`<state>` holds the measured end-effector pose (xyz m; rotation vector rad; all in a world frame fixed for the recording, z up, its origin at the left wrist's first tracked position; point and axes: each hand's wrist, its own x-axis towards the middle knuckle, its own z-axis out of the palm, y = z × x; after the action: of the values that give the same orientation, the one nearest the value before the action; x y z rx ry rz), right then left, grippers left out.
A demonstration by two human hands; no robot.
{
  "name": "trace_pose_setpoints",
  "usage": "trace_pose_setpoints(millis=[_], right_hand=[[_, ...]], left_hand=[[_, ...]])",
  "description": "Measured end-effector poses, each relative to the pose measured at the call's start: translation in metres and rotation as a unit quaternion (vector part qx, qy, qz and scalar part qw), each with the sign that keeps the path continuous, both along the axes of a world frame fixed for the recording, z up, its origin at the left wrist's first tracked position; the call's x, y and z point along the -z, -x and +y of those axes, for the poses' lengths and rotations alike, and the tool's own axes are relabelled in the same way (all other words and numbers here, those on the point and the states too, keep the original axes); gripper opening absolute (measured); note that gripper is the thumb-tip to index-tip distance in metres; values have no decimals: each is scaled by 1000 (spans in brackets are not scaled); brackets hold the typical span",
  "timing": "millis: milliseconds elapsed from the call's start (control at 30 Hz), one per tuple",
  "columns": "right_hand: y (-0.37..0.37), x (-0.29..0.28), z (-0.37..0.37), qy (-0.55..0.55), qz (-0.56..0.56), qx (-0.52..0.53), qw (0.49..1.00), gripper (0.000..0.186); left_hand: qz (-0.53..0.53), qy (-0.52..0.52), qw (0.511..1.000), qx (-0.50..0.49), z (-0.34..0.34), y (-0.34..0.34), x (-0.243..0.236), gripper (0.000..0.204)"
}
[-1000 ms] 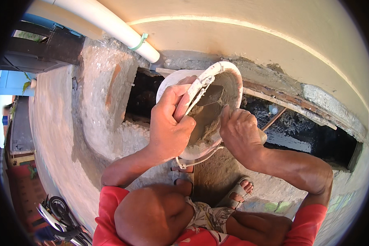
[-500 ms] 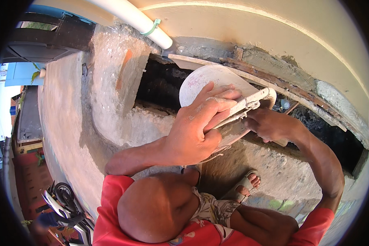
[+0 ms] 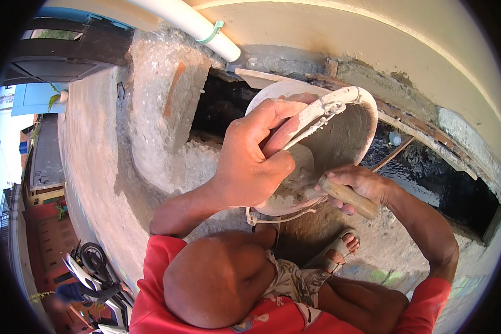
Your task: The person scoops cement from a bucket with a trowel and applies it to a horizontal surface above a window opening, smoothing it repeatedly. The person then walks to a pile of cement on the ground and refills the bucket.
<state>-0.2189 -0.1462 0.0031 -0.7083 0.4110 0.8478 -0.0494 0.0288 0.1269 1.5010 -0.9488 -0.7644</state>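
A white, mortar-smeared bucket (image 3: 367, 119) is tilted over the edge of the drain opening, so that its grey, coated inside shows. My left hand (image 3: 245, 158) is closed around its rim at the left side, beside a knotted cord. My right hand (image 3: 367, 182) grips the wooden handle of a trowel (image 3: 352, 199) at the near right of the rim. The trowel's blade reaches into the bucket, where some wet grey mortar (image 3: 295, 186) lies low against the near wall. A thin wire handle (image 3: 286, 217) hangs below the bucket.
The open drain (image 3: 428, 178) holds dark water, with a thin stick (image 3: 392, 154) across it and planks (image 3: 417, 133) along its far edge. A white pipe (image 3: 189, 28) comes down the wall. My sandalled foot (image 3: 348, 245) stands below the bucket. A motorcycle (image 3: 97, 278) is at lower left.
The bucket has been turned so its mouth faces me more, showing the inside. My right hand has come down and outward, and the trowel's handle and blade now show.
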Motion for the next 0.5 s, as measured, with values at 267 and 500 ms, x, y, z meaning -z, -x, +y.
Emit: trace_pose_setpoints(millis=[267, 500], right_hand=[[-1, -16, 18, -104, -50, 63, 991, 47], [8, -46, -32, 89, -73, 76, 991, 47]], left_hand=[[-30, 17, 996, -82, 4, -9, 2, 61], [-35, 0, 992, -124, 4, -19, 3, 60]])
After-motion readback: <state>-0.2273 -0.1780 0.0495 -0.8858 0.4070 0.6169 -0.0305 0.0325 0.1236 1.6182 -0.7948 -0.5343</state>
